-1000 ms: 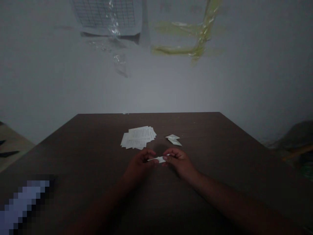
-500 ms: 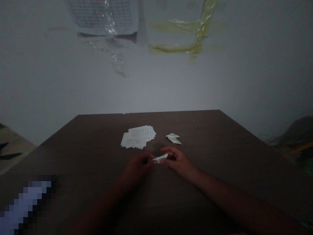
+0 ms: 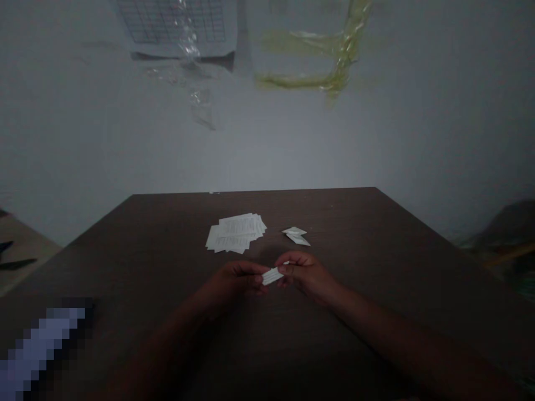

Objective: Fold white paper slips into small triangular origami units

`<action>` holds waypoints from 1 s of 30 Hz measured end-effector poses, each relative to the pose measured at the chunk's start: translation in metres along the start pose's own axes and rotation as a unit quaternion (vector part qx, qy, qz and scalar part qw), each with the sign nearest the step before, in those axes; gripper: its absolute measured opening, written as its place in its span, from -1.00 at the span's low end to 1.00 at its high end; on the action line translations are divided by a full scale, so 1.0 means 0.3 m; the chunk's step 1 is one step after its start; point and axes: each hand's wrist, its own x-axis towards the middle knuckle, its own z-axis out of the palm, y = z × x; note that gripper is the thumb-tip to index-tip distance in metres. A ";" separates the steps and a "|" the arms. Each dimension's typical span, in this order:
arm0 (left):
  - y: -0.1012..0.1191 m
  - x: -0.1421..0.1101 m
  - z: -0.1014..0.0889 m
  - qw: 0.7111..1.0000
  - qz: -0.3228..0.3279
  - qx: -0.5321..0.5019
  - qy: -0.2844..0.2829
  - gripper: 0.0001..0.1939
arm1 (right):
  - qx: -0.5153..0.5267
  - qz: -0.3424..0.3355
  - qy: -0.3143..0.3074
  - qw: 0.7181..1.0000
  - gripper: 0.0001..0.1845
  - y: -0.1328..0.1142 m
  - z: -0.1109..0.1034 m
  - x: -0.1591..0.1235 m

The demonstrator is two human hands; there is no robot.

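A small folded piece of printed paper (image 3: 272, 276) is held between my two hands, above the front half of the table. My left hand (image 3: 240, 278) pinches its left end, thumb on top. At the other end my right hand (image 3: 305, 273) grips it between thumb and fingers. Beyond my left hand lies a spread pile of printed paper sheets (image 3: 234, 233). Two small folded papers (image 3: 296, 235) rest on the table just past my right hand, one overlapping the other.
The dark brown table (image 3: 376, 245) meets a pale wall (image 3: 292, 145) at its far edge. Taped sheets (image 3: 175, 25) and yellow tape (image 3: 301, 82) are on the wall. A blurred-out object (image 3: 45, 345) lies at the left front. Dark items (image 3: 16, 264) show beyond the table's left side.
The paper in my hands has turned so that its flat printed face shows. My right thumb and fingers have closed over its right end; my left fingers have shifted slightly.
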 end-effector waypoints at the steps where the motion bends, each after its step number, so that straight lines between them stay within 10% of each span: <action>1: -0.002 0.000 -0.002 1.000 -0.017 -0.021 -0.006 -0.52 | -0.007 -0.001 0.001 1.000 -0.52 -0.001 -0.002 -0.001; 16: -0.013 -0.013 0.053 0.944 0.134 0.298 0.054 -0.88 | -0.362 -0.156 -0.050 0.918 -0.98 0.018 -0.012 -0.018; 21: -0.008 -0.018 0.046 0.955 0.108 0.271 0.047 -0.86 | -0.364 -0.211 -0.084 0.903 -0.71 -0.001 -0.019 -0.028; 30: -0.006 -0.004 -0.018 0.995 -0.060 0.072 -0.038 -0.73 | -0.161 0.049 -0.163 0.972 -0.52 -0.008 -0.038 -0.013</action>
